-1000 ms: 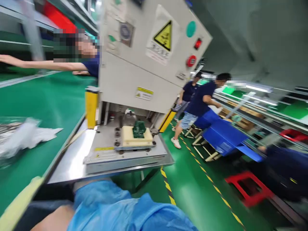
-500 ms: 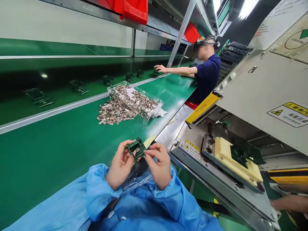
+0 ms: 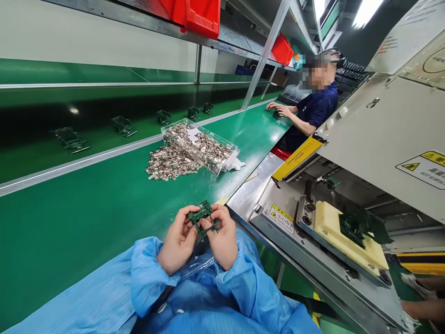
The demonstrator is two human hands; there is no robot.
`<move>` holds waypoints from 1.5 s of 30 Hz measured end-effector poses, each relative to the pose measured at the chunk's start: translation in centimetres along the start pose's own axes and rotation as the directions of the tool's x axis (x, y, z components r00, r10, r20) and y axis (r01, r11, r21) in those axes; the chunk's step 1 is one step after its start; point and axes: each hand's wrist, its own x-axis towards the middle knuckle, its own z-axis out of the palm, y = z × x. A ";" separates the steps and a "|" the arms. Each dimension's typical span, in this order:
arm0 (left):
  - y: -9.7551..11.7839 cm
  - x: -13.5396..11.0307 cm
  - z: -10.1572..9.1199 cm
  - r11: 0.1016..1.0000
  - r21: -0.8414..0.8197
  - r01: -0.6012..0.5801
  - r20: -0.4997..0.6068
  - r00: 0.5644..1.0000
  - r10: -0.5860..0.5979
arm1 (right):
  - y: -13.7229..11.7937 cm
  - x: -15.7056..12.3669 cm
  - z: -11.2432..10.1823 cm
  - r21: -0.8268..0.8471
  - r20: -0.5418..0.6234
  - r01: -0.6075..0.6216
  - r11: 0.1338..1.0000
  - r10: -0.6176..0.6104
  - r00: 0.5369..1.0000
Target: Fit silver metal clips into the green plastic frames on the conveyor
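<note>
Green plastic part (image 3: 199, 215), an openwork frame, held up between the two hands over the near edge of the table (image 3: 104, 222). The left hand (image 3: 178, 242) is partly closed, thumb and fingers pinching the side of the part nearest it. The right hand (image 3: 222, 235) is likewise partly closed on the opposite side, its thumb laid over the near face of the frame; the remaining fingertips are hidden behind the part. Both wrists emerge from the blue sleeves (image 3: 148, 273) of a smock.

Beyond the hands, on the table, lies a pile of small metal pieces (image 3: 170, 162), spread beside a clear tray (image 3: 227, 163) filled with the same pieces. Farther out, past a metal strip (image 3: 118, 151), a row of five similar green parts (image 3: 123, 126) runs from far left of the left hand to a place ahead of the right hand.

To the right of the right hand stands a machine (image 3: 375, 139) with a cream block (image 3: 323, 220) on its bed; another dark green part (image 3: 351, 228) sits on this block. Well ahead and to the right of the hands, a co-worker in a dark blue shirt (image 3: 323, 109) has both hands at the table, near a small dark object.
</note>
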 end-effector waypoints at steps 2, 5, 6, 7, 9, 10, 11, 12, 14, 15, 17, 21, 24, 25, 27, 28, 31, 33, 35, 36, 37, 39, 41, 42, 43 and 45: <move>0.0 -0.1 0.0 1.000 -0.003 -0.005 0.003 1.000 0.005 | 0.1 -0.1 0.2 0.104 0.004 -0.054 0.993 0.054 0.999; -0.1 -0.4 0.0 1.000 0.014 -0.020 0.014 1.000 0.020 | 0.1 -0.4 0.5 0.246 -0.004 -0.087 0.965 0.091 0.996; -0.1 -0.4 0.0 0.999 0.025 -0.021 0.021 1.000 0.021 | 0.1 -0.5 0.5 0.280 -0.003 -0.089 0.956 0.094 0.996; 0.0 -0.5 0.0 0.999 0.035 -0.023 0.025 0.999 0.022 | 0.1 -0.6 0.3 0.306 0.011 -0.093 0.947 0.094 0.995; 0.5 -0.7 0.0 0.999 0.048 -0.020 0.021 1.000 0.019 | 0.0 -0.7 -0.5 0.342 0.077 -0.114 0.933 0.094 0.993; 0.8 -0.7 0.0 0.999 0.048 -0.013 0.020 1.000 0.012 | -0.1 -0.7 -1.2 0.344 0.118 -0.123 0.931 0.087 0.989; 1.3 -0.8 0.1 0.999 0.048 -0.002 0.024 1.000 0.001 | -0.1 -0.8 -2.1 0.328 0.159 -0.117 0.937 0.068 0.985; 1.7 -0.9 0.3 0.999 0.051 0.012 0.039 0.999 -0.014 | -0.3 -0.8 -3.2 0.296 0.188 -0.086 0.951 0.031 0.982; 2.7 -1.2 0.9 0.995 0.093 0.048 0.106 0.993 -0.058 | -0.9 -1.2 -5.6 0.188 0.214 0.053 0.981 -0.094 0.972; 3.2 -1.3 1.4 0.989 0.134 0.056 0.151 0.986 -0.076 | -1.4 -1.5 -7.0 0.122 0.222 0.146 0.982 -0.170 0.960; 4.0 -1.4 2.8 0.976 0.215 0.041 0.270 0.958 -0.100 | -2.6 -2.5 -9.7 0.006 0.234 0.323 0.947 -0.315 0.920; 5.8 -0.1 7.2 0.976 0.216 0.039 0.620 0.766 -0.168 | -4.9 -5.6 -15.7 -0.180 0.147 0.462 0.869 -0.440 0.886; 7.5 2.2 12.2 0.977 0.212 -0.011 0.830 0.530 -0.174 | -5.3 -9.0 -20.9 -0.236 -0.055 0.368 0.899 -0.390 0.919; 8.0 3.2 14.2 0.973 0.211 -0.091 0.853 0.503 -0.138 | -5.2 -10.1 -22.8 -0.231 -0.170 0.340 0.912 -0.382 0.908; 8.5 5.2 18.5 0.927 0.204 -0.314 0.852 0.524 -0.010 | -4.7 -12.0 -26.3 -0.228 -0.451 0.314 0.922 -0.386 0.805; 8.5 6.2 20.8 0.885 0.209 -0.416 0.831 0.553 0.064 | -4.4 -12.6 -27.9 -0.238 -0.570 0.306 0.922 -0.388 0.725; 7.4 8.6 27.0 0.799 0.257 -0.543 0.789 0.595 0.150 | -4.0 -12.7 -31.7 -0.285 -0.720 0.248 0.926 -0.377 0.583; 6.6 9.4 30.0 0.822 0.278 -0.496 0.798 0.596 0.089 | -4.2 -11.7 -33.3 -0.318 -0.713 0.199 0.927 -0.372 0.594; 6.4 9.4 31.2 0.876 0.249 -0.414 0.795 0.604 0.060 | -4.8 -9.8 -34.2 -0.371 -0.681 0.167 0.914 -0.390 0.620; 6.6 9.3 31.1 0.902 0.221 -0.370 0.780 0.622 0.064 | -5.1 -8.8 -34.4 -0.402 -0.658 0.155 0.902 -0.402 0.636; 7.0 9.1 30.4 0.924 0.192 -0.331 0.757 0.649 0.075 | -5.4 -7.6 -34.5 -0.437 -0.629 0.144 0.888 -0.416 0.657; 8.0 8.9 27.6 0.948 0.160 -0.276 0.710 0.700 0.084 | -6.0 -5.3 -34.6 -0.519 -0.545 0.118 0.847 -0.434 0.717; 8.4 9.0 23.2 0.947 0.203 -0.248 0.691 0.721 0.041 | -6.2 -3.1 -34.7 -0.602 -0.426 0.092 0.793 -0.417 0.803; 8.3 9.1 20.7 0.941 0.248 -0.232 0.693 0.721 -0.005 | -6.2 -2.2 -34.8 -0.631 -0.360 0.085 0.771 -0.388 0.848; 7.9 9.3 18.1 0.930 0.302 -0.211 0.699 0.712 -0.066 | -6.1 -1.5 -35.0 -0.648 -0.295 0.079 0.758 -0.345 0.891; 6.3 9.7 13.2 0.895 0.421 -0.146 0.689 0.693 -0.211 | -5.8 -0.3 -35.2 -0.649 -0.206 0.056 0.759 -0.246 0.947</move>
